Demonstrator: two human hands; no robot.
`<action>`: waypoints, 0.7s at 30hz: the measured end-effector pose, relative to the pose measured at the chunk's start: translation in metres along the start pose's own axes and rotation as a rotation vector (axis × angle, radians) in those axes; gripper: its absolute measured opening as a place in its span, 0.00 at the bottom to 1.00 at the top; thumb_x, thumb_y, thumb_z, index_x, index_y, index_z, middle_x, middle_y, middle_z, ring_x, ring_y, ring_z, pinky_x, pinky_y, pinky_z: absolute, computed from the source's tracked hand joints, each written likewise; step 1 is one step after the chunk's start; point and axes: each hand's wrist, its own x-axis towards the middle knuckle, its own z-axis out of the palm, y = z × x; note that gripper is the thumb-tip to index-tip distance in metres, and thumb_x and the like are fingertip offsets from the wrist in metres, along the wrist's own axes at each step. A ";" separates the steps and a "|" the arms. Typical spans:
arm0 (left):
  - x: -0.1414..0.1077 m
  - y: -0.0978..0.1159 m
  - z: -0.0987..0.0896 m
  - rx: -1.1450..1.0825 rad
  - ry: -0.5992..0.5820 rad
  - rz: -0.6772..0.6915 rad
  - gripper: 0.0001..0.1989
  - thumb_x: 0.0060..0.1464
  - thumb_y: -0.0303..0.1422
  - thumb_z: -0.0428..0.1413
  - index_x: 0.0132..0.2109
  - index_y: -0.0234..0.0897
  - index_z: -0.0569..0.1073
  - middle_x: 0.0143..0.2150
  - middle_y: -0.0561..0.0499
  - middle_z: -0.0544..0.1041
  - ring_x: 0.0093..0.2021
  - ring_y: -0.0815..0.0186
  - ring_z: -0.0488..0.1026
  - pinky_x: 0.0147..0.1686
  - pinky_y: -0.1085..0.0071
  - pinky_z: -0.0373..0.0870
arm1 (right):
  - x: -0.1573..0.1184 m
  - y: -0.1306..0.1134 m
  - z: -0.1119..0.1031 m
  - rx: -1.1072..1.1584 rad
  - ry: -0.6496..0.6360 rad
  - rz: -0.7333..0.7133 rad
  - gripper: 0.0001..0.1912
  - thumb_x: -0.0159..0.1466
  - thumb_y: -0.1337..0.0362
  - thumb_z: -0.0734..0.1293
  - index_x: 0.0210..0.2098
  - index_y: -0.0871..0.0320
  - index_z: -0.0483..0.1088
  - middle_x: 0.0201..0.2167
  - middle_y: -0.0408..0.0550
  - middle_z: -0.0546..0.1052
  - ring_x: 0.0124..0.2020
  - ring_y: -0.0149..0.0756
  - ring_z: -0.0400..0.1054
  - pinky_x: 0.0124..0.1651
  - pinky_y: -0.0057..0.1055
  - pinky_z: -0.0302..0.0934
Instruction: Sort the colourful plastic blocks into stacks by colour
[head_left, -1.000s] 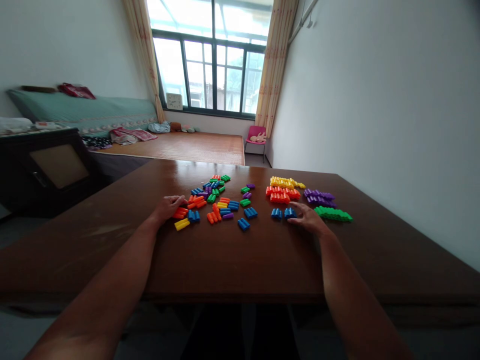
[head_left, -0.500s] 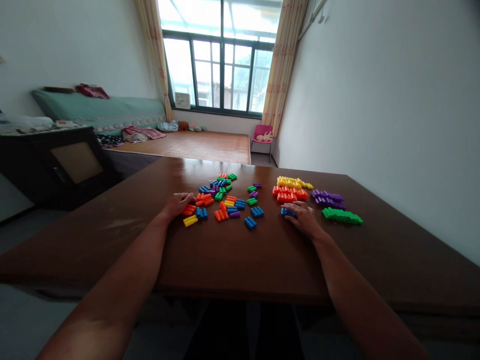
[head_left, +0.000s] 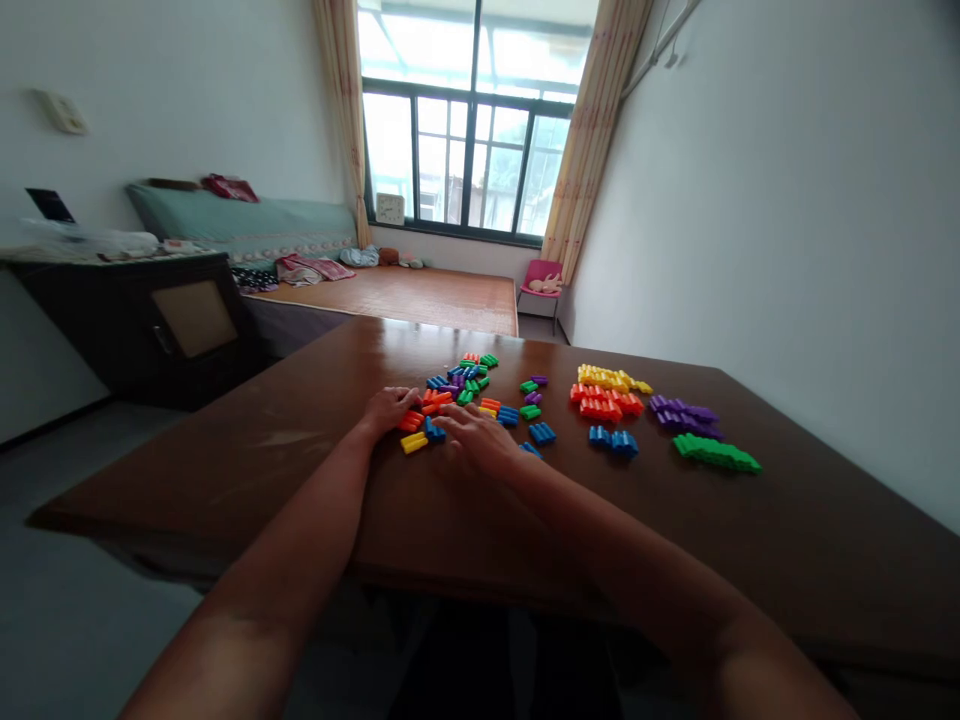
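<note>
My left hand (head_left: 392, 409) rests on the table at the left edge of the mixed pieces, its fingers apart beside an orange piece (head_left: 410, 420). My right hand (head_left: 480, 436) is spread over the middle of the mixed pieces, its fingertips by a blue piece (head_left: 433, 431); it covers some pieces. A yellow piece (head_left: 414, 442) lies just in front of my left hand. To the right are sorted groups: yellow (head_left: 604, 377), orange (head_left: 604, 402), purple (head_left: 684, 415), green (head_left: 717, 453) and blue (head_left: 613, 440).
The brown table (head_left: 300, 420) spans the view. Beyond it are a bed (head_left: 420, 296) and a pink chair (head_left: 540, 278). A dark cabinet (head_left: 135, 310) stands at the left, and a white wall is on the right.
My right hand has left the blue group on the right and moved left over the mixed pieces. My left hand stays beside the orange piece. The view has shifted slightly.
</note>
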 end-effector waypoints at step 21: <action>0.006 -0.005 0.002 -0.048 -0.018 -0.072 0.29 0.48 0.57 0.51 0.36 0.36 0.81 0.30 0.48 0.82 0.27 0.61 0.77 0.25 0.72 0.69 | -0.178 0.174 -0.069 0.244 0.381 0.738 0.21 0.56 0.59 0.68 0.47 0.60 0.71 0.45 0.54 0.75 0.46 0.43 0.70 0.52 0.42 0.64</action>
